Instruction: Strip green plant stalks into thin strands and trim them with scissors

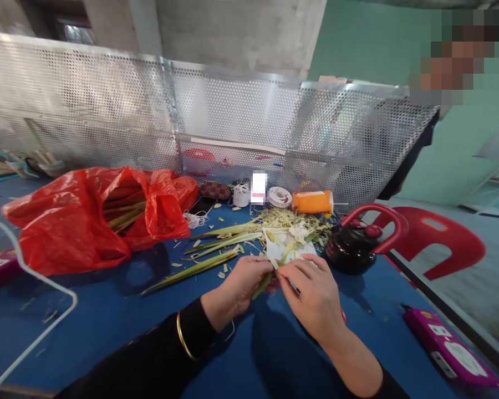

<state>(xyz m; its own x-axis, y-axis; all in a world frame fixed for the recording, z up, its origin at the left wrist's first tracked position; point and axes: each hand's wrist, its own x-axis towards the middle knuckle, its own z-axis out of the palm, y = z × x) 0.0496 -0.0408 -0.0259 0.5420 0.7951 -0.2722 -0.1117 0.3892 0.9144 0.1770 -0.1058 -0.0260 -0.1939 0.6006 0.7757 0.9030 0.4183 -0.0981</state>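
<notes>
My left hand point(251, 280) is closed around a green plant stalk point(261, 287), with its lower end poking out under the fingers. Against the stalk's pale upper part, my right hand point(310, 293) pinches with thumb and forefinger; a small dark sliver shows by these fingers, too hidden to name. Just beyond both hands lies a white sheet point(273, 250) with pale peelings point(299, 233) on it. Several long green stalks point(195, 270) lie on the blue table to the left of my hands. Behind the sheet is a heap of thin green shreds point(280, 217).
A red plastic bag point(79, 221) with stalks inside stands at left, near a white cable point(69, 302). A black kettle point(351, 246) with a red handle stands at right, and a purple box point(449, 346) lies nearer. An orange packet point(312, 202) and tape roll point(280, 197) sit before the perforated screen point(233, 105).
</notes>
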